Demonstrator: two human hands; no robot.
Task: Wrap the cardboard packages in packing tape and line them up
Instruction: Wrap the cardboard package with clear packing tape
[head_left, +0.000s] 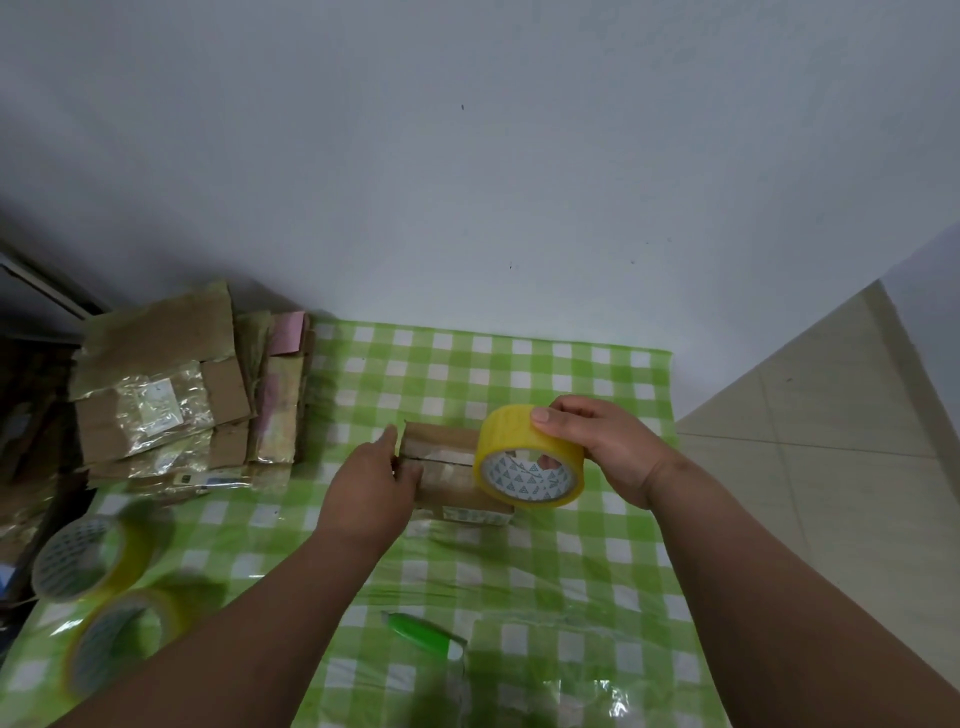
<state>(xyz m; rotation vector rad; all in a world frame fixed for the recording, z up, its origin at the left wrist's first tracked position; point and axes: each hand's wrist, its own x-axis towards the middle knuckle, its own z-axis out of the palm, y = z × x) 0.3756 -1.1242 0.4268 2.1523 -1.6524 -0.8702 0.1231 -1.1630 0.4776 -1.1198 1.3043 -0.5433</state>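
A small cardboard package (447, 467) lies in the middle of the green checked table (545, 374), with clear tape across its top. My left hand (371, 491) grips its left end, thumb on the top edge. My right hand (597, 447) holds a yellow roll of packing tape (527, 457) upright against the package's right end, fingers curled over the roll's rim. The package's right part is hidden behind the roll.
A pile of taped cardboard packages (171, 395) sits at the table's back left. Two more tape rolls (98, 558) (124, 636) lie at the front left. A green cutter (423, 631) lies near the front edge beside crumpled clear film (587, 680). Tiled floor (831, 441) shows on the right.
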